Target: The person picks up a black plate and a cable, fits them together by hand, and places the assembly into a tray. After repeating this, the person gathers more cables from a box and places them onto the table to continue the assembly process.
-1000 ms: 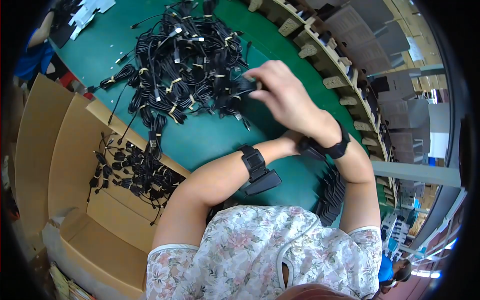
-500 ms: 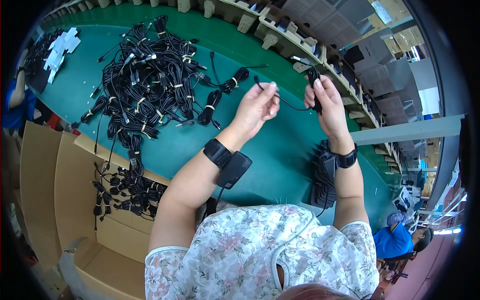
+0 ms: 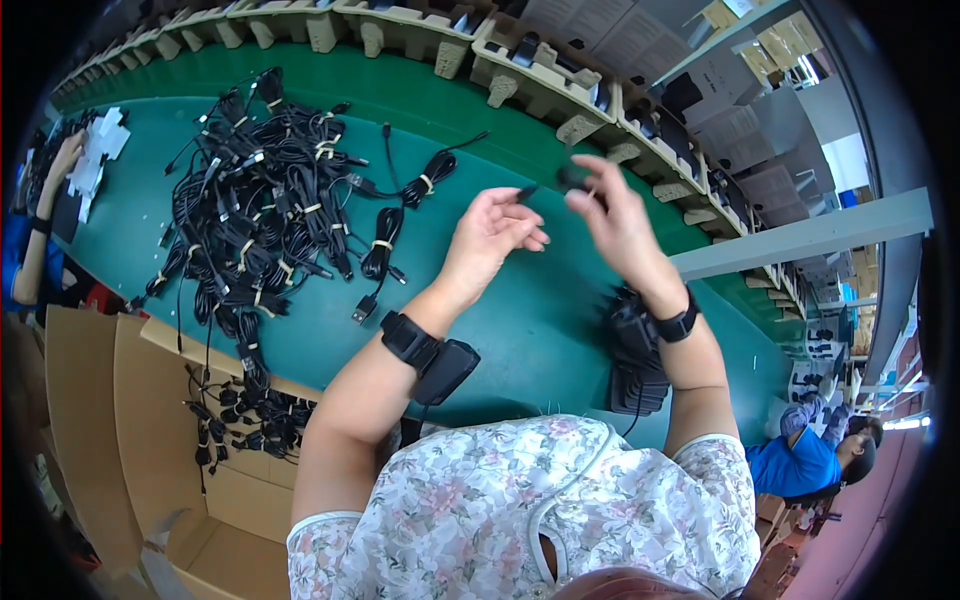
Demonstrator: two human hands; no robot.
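Observation:
My left hand [image 3: 488,238] is closed over the table, its fingertips pinching the black end of a cable [image 3: 527,192]. To its right, my right hand [image 3: 622,225] is smeared by motion. A dark, blurred cable bundle [image 3: 570,180] shows between its thumb and fingers; its plug cannot be made out. Left of my hands lies a large heap of black cables [image 3: 265,200], many tied with pale bands. Two tied bundles lie apart from the heap, a cable bundle [image 3: 430,180] and a lower cable bundle [image 3: 381,243], nearest my left hand.
Below my right wrist stands a stack of black pieces [image 3: 640,375]. An open cardboard box [image 3: 235,500] with more cables sits by the table [image 3: 500,350] at lower left. Pulp trays [image 3: 390,30] line the far edge. A grey bar [image 3: 810,232] juts in from the right. Other people work at both sides.
My right hand has swung left and turned, its bundle now blurred. My left hand has shifted slightly left and down, still pinching the cable end. The whole view has shifted a little.

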